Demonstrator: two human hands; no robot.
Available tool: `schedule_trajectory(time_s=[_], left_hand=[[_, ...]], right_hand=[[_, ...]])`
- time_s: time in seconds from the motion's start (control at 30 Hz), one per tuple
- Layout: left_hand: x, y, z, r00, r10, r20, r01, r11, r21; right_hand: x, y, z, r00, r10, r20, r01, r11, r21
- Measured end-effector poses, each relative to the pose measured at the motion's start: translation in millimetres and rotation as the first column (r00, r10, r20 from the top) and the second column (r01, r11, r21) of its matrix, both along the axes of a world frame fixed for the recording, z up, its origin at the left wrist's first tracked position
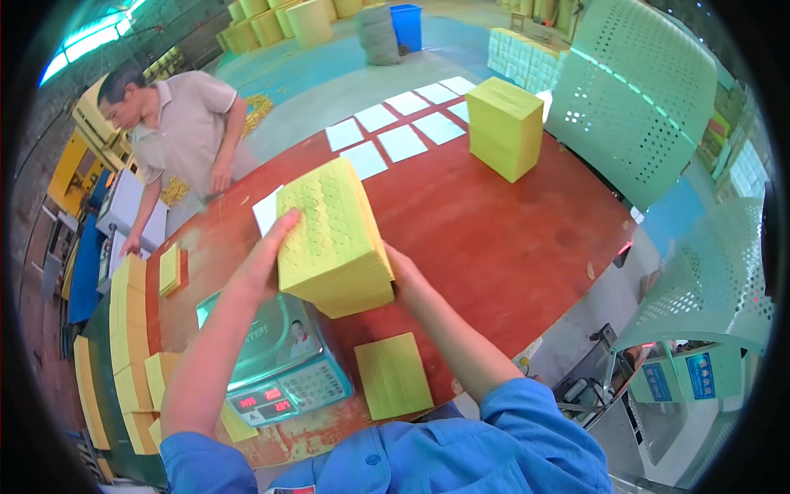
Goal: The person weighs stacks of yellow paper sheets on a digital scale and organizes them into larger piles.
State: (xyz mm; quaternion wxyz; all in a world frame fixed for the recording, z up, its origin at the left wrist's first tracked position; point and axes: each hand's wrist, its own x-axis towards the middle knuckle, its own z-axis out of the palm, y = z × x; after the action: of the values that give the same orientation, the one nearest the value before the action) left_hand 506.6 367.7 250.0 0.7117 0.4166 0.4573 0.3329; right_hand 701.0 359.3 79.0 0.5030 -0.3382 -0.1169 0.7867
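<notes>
Between my two hands I hold a thick stack of yellow paper [333, 239], tilted above the table, its top face marked with rows of wavy cuts. My left hand [276, 247] grips its left side with the thumb along the upper edge. My right hand [401, 272] presses against the right side, its fingers partly hidden behind the stack. Just below the stack stands a digital weighing scale [288, 387] with lit red digits, its pan partly covered by my left arm. A flat yellow paper stack [393, 376] lies right of the scale.
On the red table [494, 247], white sheets [403, 142] lie in rows near a tall yellow paper block [504, 132]. Green perforated machine guards [634, 99] stand at the right. Yellow bundles [127, 329] line the left edge, where another person [185, 123] reaches down.
</notes>
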Motion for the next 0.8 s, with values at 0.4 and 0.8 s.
schedule_trajectory(time_s=[0.4, 0.8], left_hand=[[204.2, 66.6, -76.1, 0.989, -0.139, 0.057, 0.148, 0.971, -0.191], [358.6, 166.4, -81.5, 1.0, 0.009, -0.014, -0.011, 0.985, -0.174]], right_hand=[[233.5, 79.1, -36.9, 0.862, -0.412, 0.295, 0.4, 0.911, 0.102], [254.8, -51.2, -49.4, 0.101, -0.671, 0.734, 0.101, 0.741, 0.664]])
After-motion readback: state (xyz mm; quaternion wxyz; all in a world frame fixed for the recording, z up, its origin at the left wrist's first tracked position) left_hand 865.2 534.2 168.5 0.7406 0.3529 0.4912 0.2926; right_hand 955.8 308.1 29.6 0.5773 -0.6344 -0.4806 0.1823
